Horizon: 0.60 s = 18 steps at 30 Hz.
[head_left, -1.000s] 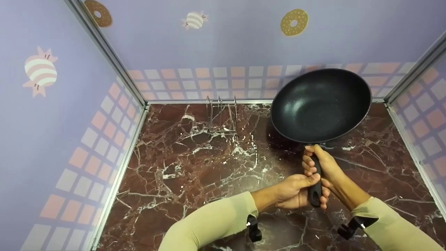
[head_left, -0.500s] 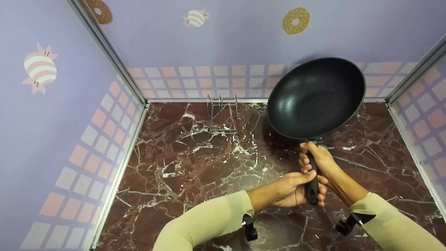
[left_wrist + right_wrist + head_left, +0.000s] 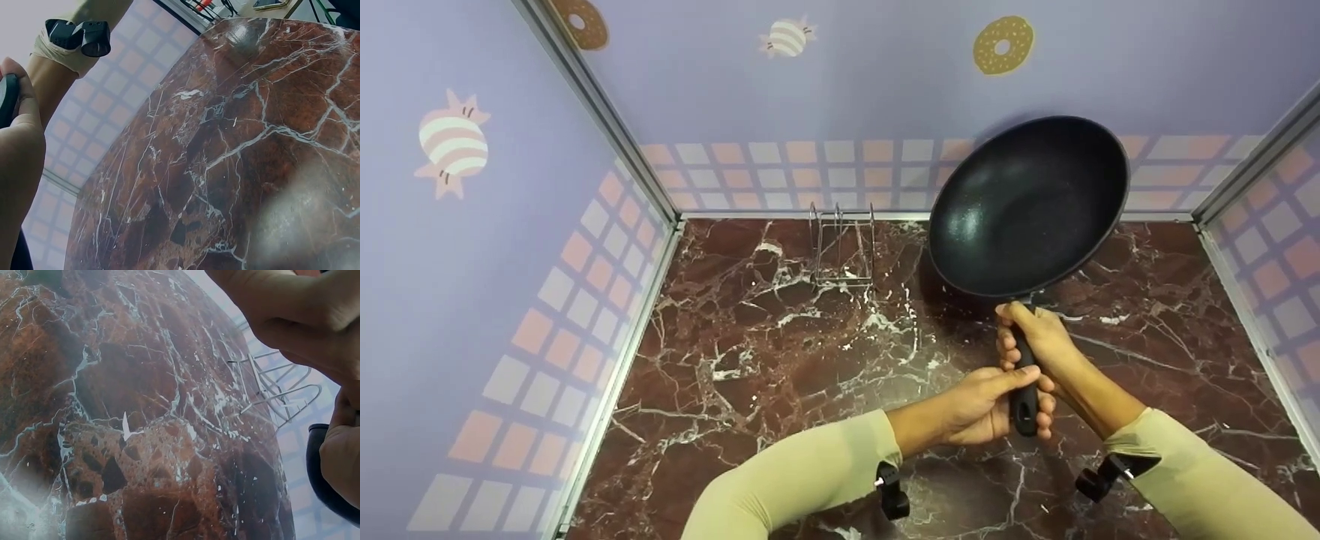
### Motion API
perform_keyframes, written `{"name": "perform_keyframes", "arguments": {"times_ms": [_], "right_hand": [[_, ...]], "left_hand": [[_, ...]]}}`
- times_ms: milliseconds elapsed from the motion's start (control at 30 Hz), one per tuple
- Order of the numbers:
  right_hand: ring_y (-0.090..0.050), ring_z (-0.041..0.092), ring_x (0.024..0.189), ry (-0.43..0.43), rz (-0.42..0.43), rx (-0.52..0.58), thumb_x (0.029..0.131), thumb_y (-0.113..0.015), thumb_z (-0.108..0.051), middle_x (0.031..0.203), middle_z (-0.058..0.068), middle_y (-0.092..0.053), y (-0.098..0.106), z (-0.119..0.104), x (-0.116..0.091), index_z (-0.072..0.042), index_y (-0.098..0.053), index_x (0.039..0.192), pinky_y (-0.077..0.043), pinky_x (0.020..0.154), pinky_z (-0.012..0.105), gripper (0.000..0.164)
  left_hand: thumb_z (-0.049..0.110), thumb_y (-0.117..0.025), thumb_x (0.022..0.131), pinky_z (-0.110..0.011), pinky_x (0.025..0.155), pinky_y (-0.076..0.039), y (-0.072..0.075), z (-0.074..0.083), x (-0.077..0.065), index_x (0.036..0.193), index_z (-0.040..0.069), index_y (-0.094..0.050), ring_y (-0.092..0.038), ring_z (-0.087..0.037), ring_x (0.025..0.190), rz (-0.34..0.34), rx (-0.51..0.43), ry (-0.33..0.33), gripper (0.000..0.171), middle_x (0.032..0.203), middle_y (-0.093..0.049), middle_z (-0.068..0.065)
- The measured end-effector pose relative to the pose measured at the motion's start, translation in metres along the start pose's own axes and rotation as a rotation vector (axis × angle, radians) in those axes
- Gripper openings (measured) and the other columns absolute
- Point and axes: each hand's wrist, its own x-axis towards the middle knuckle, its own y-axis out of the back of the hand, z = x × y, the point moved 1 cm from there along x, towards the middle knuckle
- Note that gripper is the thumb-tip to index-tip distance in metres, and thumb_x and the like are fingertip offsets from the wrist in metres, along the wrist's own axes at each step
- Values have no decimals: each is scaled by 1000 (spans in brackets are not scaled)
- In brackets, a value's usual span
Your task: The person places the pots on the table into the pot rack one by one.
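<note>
A black frying pan (image 3: 1027,210) with deep sides is held up tilted in the head view, its inside facing me and its rim overlapping the back wall. My right hand (image 3: 1046,337) grips the upper part of its black handle (image 3: 1024,409), close below the pan body. Lower down, my left hand (image 3: 986,405) holds the same handle, thumb across the front and fingertips showing on the far side. In the left wrist view, the handle end (image 3: 8,100) shows at the left edge by the left hand. Part of the dark pan (image 3: 326,472) shows behind the right hand in the right wrist view.
A wire rack (image 3: 844,251) stands at the back of the red marbled tabletop (image 3: 780,360), left of the pan. Walls enclose the left, back (image 3: 885,82) and right sides. White specks lie scattered in front of the rack.
The pan has shifted left and risen a little in the head view, tilting further toward me. Both hands have moved slightly left with the handle, keeping their hold.
</note>
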Motion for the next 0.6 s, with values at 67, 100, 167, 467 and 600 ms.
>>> {"name": "perform_keyframes", "arguments": {"times_ms": [67, 100, 167, 467, 600], "right_hand": [[-53, 8, 42, 0, 0, -23, 114, -50, -25, 52, -7, -53, -2, -1, 1, -16, -54, 65, -51, 43, 21, 50], [-54, 9, 42, 0, -2, -31, 114, -50, -25, 52, -7, -54, -3, -1, 1, -16, -54, 64, -51, 43, 21, 51], [-54, 9, 42, 5, 0, -46, 114, -51, -26, 52, -7, -54, -5, -2, 1, -16, -54, 64, -51, 44, 21, 51], [-56, 10, 42, 17, 30, -88, 113, -58, -30, 51, -6, -56, -13, -1, 4, -15, -56, 64, -53, 43, 22, 51], [-56, 10, 42, 27, 41, -81, 113, -59, -33, 54, -6, -58, -20, -2, 7, -16, -56, 70, -52, 43, 23, 46]], "left_hand": [[22, -34, 122, -27, 84, -67, 0, 2, -3, 109, 15, -66, -71, -12, 82, 4, 7, 3, 36, 90, -74, 1], [22, -34, 122, -27, 84, -67, 1, 2, -4, 109, 15, -66, -71, -12, 82, 5, 12, 2, 36, 90, -74, 1], [22, -34, 122, -27, 84, -67, 1, 4, -6, 109, 15, -66, -71, -12, 82, 5, 20, -2, 35, 90, -74, 1], [20, -36, 121, -26, 85, -66, 5, 6, -13, 109, 15, -66, -71, -10, 81, 3, 33, -11, 32, 90, -74, 2], [20, -37, 121, -26, 83, -67, 8, 11, -17, 107, 15, -65, -71, -9, 79, 26, 33, -19, 31, 89, -74, 2]]}}
